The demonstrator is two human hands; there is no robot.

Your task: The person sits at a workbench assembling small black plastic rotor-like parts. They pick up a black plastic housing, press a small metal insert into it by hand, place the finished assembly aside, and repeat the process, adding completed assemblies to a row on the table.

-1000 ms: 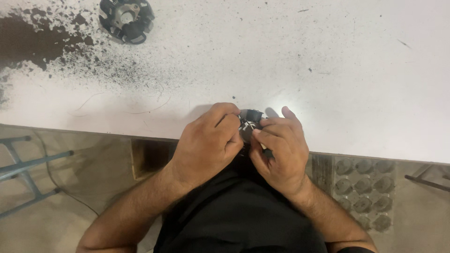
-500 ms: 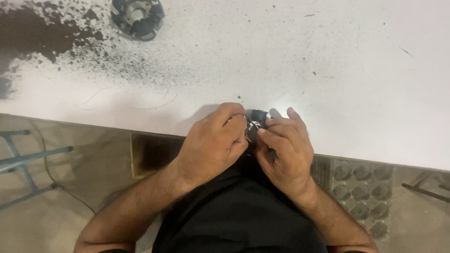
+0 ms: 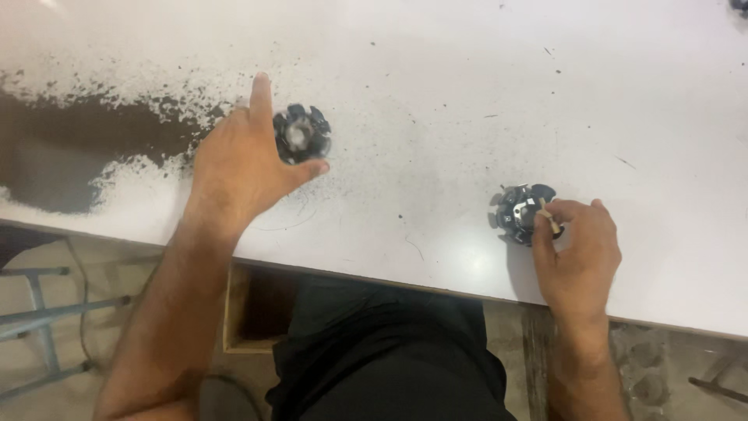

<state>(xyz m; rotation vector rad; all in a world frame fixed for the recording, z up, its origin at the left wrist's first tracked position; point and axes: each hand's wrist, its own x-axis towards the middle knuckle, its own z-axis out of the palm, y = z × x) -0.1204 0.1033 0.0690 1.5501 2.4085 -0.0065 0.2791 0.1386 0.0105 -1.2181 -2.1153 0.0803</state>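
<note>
Nearest the camera, the person's lap in black cloth fills the bottom middle, with a brown wooden box frame below the table edge to its left and a grey metal stand on the floor at the far left.

Just past the near edge of the white tabletop, on the right, the right hand rests with its fingers curled narrow around the right side of a small round black and silver metal part with lobed edges. The part sits on the tabletop, and the fingertips touch its right rim. A thin pale stick-like piece shows between the thumb and forefinger, pressed against the part; what it is cannot be told.

Farther in and to the left, the left hand lies on the tabletop with the forefinger stretched straight toward the far side and the thumb spread out to the right. In the wide gap between them sits a second round black metal part with lobed edges and a pale centre. The thumb touches its near edge, and the hand is not closed around it.

The two parts are well apart. To the left of the left hand, a dark patch of black powder spreads over the tabletop, thinning into scattered specks toward the right.
</note>
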